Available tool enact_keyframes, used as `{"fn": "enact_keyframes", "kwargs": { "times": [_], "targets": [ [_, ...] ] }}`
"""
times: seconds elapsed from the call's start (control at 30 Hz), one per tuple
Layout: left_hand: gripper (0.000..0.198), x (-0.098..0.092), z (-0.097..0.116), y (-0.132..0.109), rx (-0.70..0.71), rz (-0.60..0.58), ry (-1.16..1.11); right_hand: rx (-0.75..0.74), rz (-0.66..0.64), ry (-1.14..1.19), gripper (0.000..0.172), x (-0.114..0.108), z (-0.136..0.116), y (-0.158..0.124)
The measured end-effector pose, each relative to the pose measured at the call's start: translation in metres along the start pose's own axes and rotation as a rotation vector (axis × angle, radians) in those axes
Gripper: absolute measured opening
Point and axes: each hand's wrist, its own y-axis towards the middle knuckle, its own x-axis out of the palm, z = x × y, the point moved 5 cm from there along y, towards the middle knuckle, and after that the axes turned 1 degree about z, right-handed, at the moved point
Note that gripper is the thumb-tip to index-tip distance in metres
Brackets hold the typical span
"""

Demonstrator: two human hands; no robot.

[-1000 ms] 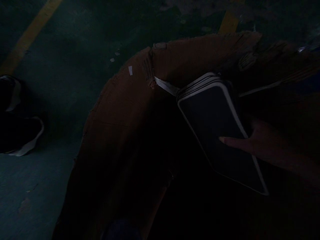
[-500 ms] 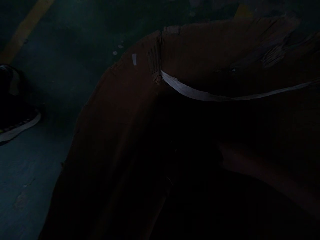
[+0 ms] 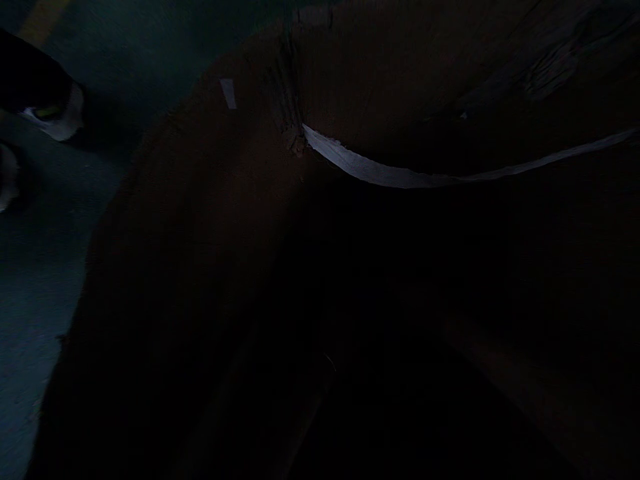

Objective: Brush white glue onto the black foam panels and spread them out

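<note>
Both my arms reach down into a large brown cardboard box, whose inside is almost black. My left forearm shows as a faint edge at the lower middle, with a thin pale curved line near the wrist. From the lower right comes my right forearm, very dim. Beyond the wrists both hands are lost in shadow. Their fingers, and anything they touch or hold, cannot be made out. A whitish strip runs along the inner far wall of the box, starting at its creased corner.
A small pale piece of tape sticks to the box's left flap. At the upper left stand a person's shoes below a dark trouser leg. The floor is dark green-blue with a yellow line.
The view has shifted, so the box's left edge lies further left and higher. The person's feet at the left have changed position. My forearms look dimmer and have barely moved.
</note>
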Motion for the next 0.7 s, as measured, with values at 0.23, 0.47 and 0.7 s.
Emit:
{"fn": "enact_keyframes", "kwargs": {
  "times": [0.23,0.47,0.7],
  "targets": [
    [0.039,-0.030,-0.004,-0.011,0.006,0.115,0.005,0.045,0.042,0.077,0.030,-0.004,0.003,-0.001],
    [0.073,-0.032,-0.007,0.042,0.100,0.125,0.032,0.106,0.069,0.119,0.032,0.007,0.014,-0.004],
    [0.066,-0.026,0.000,0.060,0.131,0.048,0.188,0.155,0.194,0.144,0.029,-0.022,0.011,-0.015]
  ]
}}
